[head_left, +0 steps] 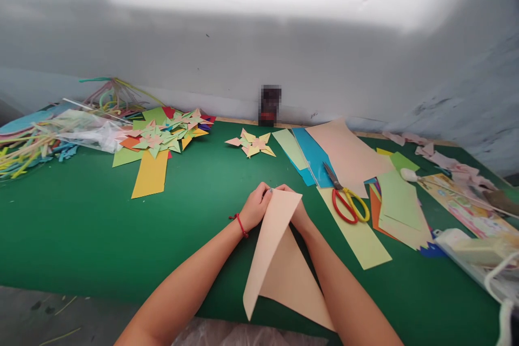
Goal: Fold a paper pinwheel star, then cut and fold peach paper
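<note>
A sheet of pale peach paper (271,232) is bent over on itself, its loose side standing up and its lower part resting on the green table near the front edge. At its far end, my left hand (256,206) pinches the paper, with a red bracelet on that wrist. My right hand (299,213) grips the same end from the right, its fingers partly hidden behind the raised flap. Beyond both hands lies a star-shaped figure of folded paper (256,144) in yellow and pink. Scissors (347,203) with red and yellow handles rest on paper to the right.
Folded paper stars (156,138) and a yellow strip (151,174) lie at left, beside a heap of coloured strips (30,146). On the right are peach (344,151), blue (314,157) and light green sheets (399,200), with a plastic box (466,251) near the edge.
</note>
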Demonstrator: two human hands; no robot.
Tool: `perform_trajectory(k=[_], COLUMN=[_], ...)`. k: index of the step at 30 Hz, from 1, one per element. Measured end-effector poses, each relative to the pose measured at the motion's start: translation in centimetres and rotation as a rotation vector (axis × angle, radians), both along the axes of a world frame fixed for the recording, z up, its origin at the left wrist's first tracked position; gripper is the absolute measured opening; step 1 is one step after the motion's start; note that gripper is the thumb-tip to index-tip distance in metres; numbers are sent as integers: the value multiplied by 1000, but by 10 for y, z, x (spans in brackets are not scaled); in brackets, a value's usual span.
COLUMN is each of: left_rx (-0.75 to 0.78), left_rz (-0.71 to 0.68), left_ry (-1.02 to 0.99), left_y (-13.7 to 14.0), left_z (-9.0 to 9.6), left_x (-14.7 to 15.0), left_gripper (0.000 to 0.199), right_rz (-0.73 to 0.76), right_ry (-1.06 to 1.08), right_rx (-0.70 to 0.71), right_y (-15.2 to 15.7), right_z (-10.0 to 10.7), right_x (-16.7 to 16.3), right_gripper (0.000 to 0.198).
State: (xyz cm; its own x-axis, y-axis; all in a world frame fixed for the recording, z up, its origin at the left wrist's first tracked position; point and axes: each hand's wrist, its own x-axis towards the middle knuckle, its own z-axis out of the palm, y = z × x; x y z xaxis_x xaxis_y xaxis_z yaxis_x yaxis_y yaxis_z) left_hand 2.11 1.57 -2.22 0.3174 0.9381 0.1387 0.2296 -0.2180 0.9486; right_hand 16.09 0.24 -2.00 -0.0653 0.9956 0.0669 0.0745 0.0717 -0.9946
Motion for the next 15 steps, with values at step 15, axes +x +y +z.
perform_trajectory(k=[15], left_rx=[12], left_rz=[27], left_ry=[8], left_y=[4], left_z=[3], left_x=[-3], left_gripper=[20], right_rz=[45], right_ry=[-10], right_rx=[57], right_y=[0], right_z=[-5], right_x=[1], right_gripper=[11])
